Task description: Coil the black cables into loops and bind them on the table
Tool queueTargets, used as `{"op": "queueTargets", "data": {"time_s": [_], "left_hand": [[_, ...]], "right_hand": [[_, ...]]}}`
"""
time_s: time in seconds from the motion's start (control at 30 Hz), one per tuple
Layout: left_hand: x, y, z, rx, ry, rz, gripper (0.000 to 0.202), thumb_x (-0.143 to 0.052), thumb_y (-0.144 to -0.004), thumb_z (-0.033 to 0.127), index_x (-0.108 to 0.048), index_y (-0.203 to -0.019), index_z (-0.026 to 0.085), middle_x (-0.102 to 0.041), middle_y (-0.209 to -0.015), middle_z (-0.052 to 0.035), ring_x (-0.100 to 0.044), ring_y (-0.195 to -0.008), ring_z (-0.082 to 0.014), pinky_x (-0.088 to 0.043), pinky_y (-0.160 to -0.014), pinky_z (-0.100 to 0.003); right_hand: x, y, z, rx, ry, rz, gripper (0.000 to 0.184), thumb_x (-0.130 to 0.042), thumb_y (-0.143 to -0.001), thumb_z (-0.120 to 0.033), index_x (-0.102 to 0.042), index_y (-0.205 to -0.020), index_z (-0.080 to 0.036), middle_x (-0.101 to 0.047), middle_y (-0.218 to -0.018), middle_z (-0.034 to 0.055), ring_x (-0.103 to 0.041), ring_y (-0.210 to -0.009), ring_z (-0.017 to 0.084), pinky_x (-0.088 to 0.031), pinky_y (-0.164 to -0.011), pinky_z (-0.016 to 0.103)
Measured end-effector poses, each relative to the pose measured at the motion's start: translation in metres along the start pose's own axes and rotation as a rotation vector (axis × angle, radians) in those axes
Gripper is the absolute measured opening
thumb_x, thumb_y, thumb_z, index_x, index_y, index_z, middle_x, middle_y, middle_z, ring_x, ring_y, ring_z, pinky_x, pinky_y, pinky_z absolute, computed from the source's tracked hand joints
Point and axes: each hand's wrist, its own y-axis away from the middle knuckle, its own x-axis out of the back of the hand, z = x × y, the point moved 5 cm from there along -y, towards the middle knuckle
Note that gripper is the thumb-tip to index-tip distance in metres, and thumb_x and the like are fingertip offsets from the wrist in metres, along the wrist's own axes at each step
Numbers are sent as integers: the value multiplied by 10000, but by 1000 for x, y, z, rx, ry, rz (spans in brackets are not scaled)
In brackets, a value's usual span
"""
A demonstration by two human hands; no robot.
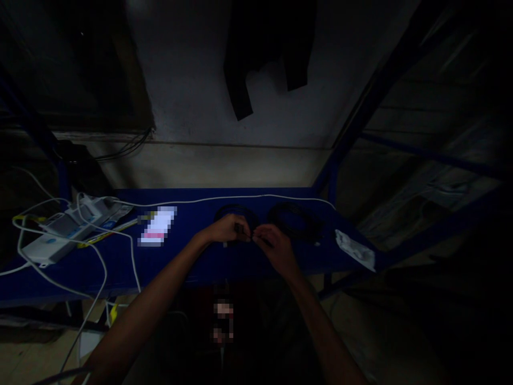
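The scene is very dark. My left hand (pixel 228 229) is closed, its fingers pinched on what looks like the end of a black cable. My right hand (pixel 277 246) meets it fingertip to fingertip and pinches the same thin dark piece. Just behind my left hand lies a coil of black cable (pixel 230 208), partly covered by the hand. A second black cable coil (pixel 294 214) rests behind and to the right of my right hand. The exact shape of the cable end between my fingers is too dark to make out.
On the blue table (pixel 200 262), a white power strip (pixel 52 243) with tangled white cords sits at the left. A blurred lit phone-like screen (pixel 158 227) lies nearby. A crumpled clear plastic bag (pixel 355 250) is at the right. A white cord (pixel 192 201) runs along the back.
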Motion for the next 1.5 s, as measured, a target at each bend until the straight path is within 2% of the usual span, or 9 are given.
{"op": "queueTargets", "data": {"time_s": [0.23,0.47,0.73,0.83,1.0,1.13,1.3,1.4,1.5], "left_hand": [[-1,1,-6,98,132,27,274,-875,-764,322,-726,-905,139,-670,-732,11,-596,-644,-119,-435,-614,-225],[2,0,-13,77,175,37,251,-853,-777,315,-759,-907,123,-731,-791,-25,-637,-682,-134,-452,-639,-236],[3,0,-12,102,240,59,266,-881,-758,341,-758,-877,137,-737,-767,-23,-644,-665,-134,-450,-629,-235],[4,0,-11,93,295,72,272,-880,-768,358,-759,-868,136,-754,-782,-35,-663,-681,-140,-469,-645,-241],[9,0,-5,60,320,116,285,-900,-760,368,-774,-863,134,-786,-824,-64,-708,-727,-160,-508,-694,-260],[16,0,0,49,336,218,277,-926,-730,341,-775,-842,137,-786,-804,-55,-719,-729,-160,-529,-717,-264],[30,-1,-4,29,426,408,284,-912,-758,349,-747,-863,144,-769,-754,-41,-738,-684,-160,-542,-698,-264],[46,1,-14,37,511,607,303,-898,-772,366,-717,-887,152,-776,-796,-54,-777,-735,-192,-555,-687,-272],[67,9,-31,52,538,852,291,-871,-795,355,-702,-911,149,-797,-861,-93,-798,-855,-227,-596,-792,-320]], "right_hand": [[-8,-1,0,37,162,-94,200,-806,-876,-386,-744,-1001,-244,-804,-989,45,-761,-928,233,-578,-873,393],[-9,-2,2,67,221,-116,138,-747,-933,-386,-768,-968,-254,-813,-973,32,-758,-930,234,-558,-895,384],[-8,-1,-2,71,228,-84,195,-734,-954,-440,-744,-1004,-251,-779,-990,40,-733,-915,225,-553,-849,364],[-8,-1,-2,103,232,-98,180,-744,-941,-386,-747,-1051,-244,-750,-1034,48,-719,-904,208,-550,-823,348],[-9,-2,3,125,236,-97,92,-706,-954,-309,-738,-992,-231,-723,-969,37,-708,-875,197,-549,-812,346],[-8,-1,5,119,250,-81,102,-668,-984,-303,-730,-1033,-238,-724,-1012,45,-718,-927,208,-561,-859,371],[-10,2,2,199,299,-94,329,-677,-973,-281,-688,-1302,-278,-631,-1322,83,-692,-861,168,-590,-828,371],[-15,3,2,225,343,-133,410,-687,-976,-278,-649,-1384,-303,-646,-1332,73,-685,-917,187,-590,-896,400],[-19,4,3,227,396,-142,366,-704,-978,-283,-673,-1343,-289,-687,-1254,70,-685,-958,214,-575,-956,437]]}}
